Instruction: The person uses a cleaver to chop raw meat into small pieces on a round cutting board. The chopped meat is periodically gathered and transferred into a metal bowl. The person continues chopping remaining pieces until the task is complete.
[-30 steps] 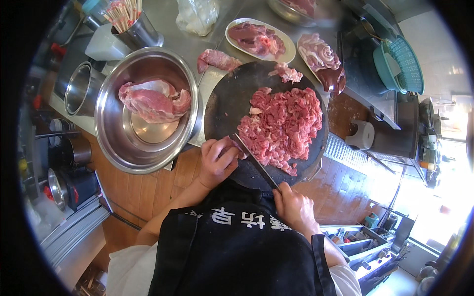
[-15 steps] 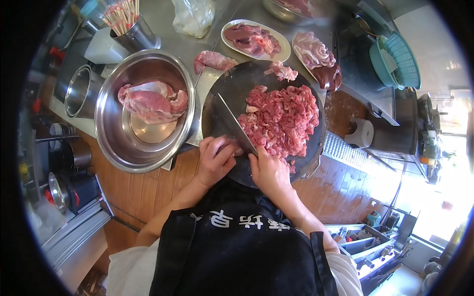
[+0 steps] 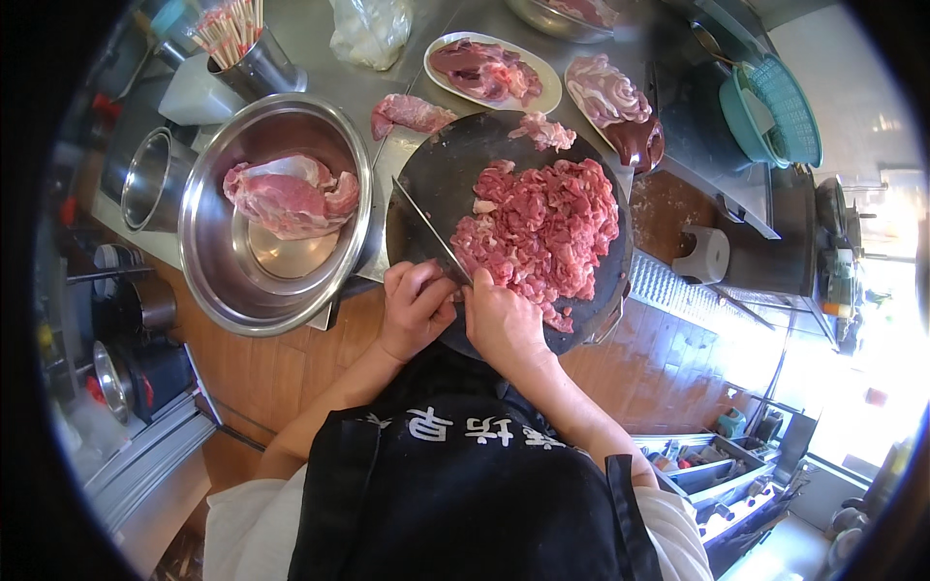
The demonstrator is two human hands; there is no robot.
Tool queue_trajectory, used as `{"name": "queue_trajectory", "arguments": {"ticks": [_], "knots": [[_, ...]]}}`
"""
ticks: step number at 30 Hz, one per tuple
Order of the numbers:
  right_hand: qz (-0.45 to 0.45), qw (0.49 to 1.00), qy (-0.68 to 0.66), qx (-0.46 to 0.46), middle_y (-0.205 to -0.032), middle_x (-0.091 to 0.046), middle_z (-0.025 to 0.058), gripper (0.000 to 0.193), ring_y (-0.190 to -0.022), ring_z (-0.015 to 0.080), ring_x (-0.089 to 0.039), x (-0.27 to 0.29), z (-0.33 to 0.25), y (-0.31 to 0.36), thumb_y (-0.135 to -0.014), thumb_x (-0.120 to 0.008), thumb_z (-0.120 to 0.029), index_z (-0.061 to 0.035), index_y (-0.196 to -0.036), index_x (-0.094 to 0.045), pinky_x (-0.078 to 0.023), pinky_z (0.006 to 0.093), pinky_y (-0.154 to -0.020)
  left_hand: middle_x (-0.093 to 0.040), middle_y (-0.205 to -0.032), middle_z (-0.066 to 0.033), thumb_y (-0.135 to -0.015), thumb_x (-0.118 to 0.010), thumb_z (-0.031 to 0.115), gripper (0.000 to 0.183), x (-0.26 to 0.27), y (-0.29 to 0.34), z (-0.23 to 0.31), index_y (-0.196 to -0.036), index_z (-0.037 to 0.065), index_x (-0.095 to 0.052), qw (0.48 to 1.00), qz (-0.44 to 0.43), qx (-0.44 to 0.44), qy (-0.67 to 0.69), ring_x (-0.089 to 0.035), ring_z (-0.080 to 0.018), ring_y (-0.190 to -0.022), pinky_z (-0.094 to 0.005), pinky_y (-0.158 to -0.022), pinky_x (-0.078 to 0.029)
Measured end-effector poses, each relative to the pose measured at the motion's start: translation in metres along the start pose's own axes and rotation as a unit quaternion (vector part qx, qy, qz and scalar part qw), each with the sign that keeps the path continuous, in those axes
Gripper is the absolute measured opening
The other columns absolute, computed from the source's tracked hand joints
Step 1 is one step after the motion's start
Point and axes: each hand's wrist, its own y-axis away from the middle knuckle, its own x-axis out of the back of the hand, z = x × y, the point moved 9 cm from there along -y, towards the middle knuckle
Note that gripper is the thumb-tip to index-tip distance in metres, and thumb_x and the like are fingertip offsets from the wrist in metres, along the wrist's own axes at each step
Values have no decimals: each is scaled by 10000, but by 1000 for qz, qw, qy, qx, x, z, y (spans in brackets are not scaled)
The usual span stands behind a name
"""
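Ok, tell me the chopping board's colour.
The chopping board is dark grey, showing best in the head view.

Left hand (image 3: 418, 308) curled; right hand (image 3: 506, 324) clenched, just beside; both forearms (image 3: 334, 405) bare, angled inward.

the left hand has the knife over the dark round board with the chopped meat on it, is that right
Not the left hand: the head view shows the right hand holding the knife. It is over the dark round board with the chopped meat on it.
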Motion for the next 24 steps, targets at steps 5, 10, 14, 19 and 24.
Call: {"name": "queue_trajectory", "arguments": {"ticks": [5,10,14,19,24], "knots": [[-35,999,-3,-36,-609,-606,206,205,-590,413,-624,14,21,40,-927,-529,-255,-53,-922,-495,-496,528,-554,-579,-1027,-64,-687,-660,70,242,3,-3,0,-923,122,-654,1000,2,5,6,-520,-295,-898,-378,-795,-448],[-74,997,-5,-36,-638,-624,201,217,-603,408,-630,28,29,72,-940,-507,-273,-58,-929,-476,-500,515,-535,-589,-1019,-61,-690,-661,64,226,2,-2,0,-910,117,-655,1000,8,9,6,-520,-289,-894,-373,-791,-449],[-79,996,-6,-47,-621,-606,217,212,-611,424,-615,23,22,65,-923,-537,-257,-47,-918,-501,-482,531,-561,-589,-963,-57,-685,-656,90,180,3,-2,0,-863,121,-648,1000,24,9,-2,-517,-274,-875,-372,-793,-417],[2,999,-44,2,-633,-608,226,228,-629,439,-612,18,9,6,-923,-530,-265,-37,-929,-509,-481,537,-577,-592,-996,-54,-698,-659,77,181,1,-7,2,-872,129,-655,1000,2,-6,10,-517,-275,-887,-366,-789,-437],[-20,998,-64,-9,-627,-599,240,242,-631,446,-607,31,16,36,-924,-529,-268,-27,-948,-518,-481,540,-589,-590,-1001,-52,-696,-665,73,186,3,-5,0,-875,125,-654,1000,9,16,16,-518,-270,-901,-357,-796,-440]]}}
